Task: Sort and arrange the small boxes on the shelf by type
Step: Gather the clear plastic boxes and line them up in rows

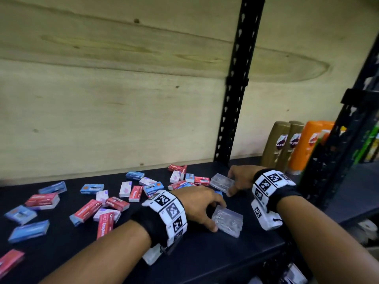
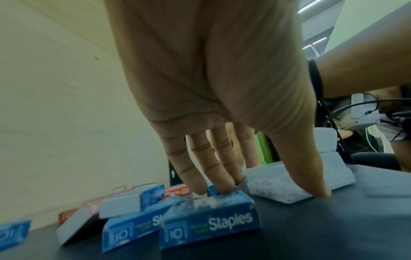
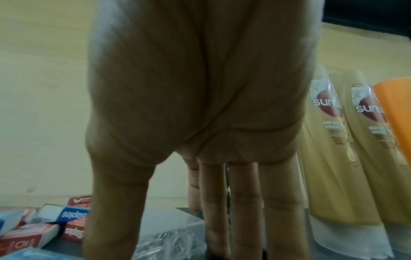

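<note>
Two clear boxes are the things in hand, both on the right part of the dark shelf, apart from the scatter of red, blue and white staple boxes that spreads to the left. The near clear box lies flat toward the shelf's front edge, its long axis running roughly left to right and slightly skewed. The left hand is directly over its left end: the thumb reaches down at the front corner and the fingers curl over the far edge, so the hand appears to grip it, though the left wrist view shows the fingertips also touching a blue box that sits just beside the clear one. The far clear box lies deeper on the shelf, just behind and a little right, near the bottles that stand at the back right. The right hand covers its right end, fingers held straight down over the box and the thumb at the front edge; whether it truly pinches is unclear from the right wrist view. Each box is nearer to the hand already on it, so the coming move likely turns on bringing the near box back and right to line up alongside the far one.
</note>
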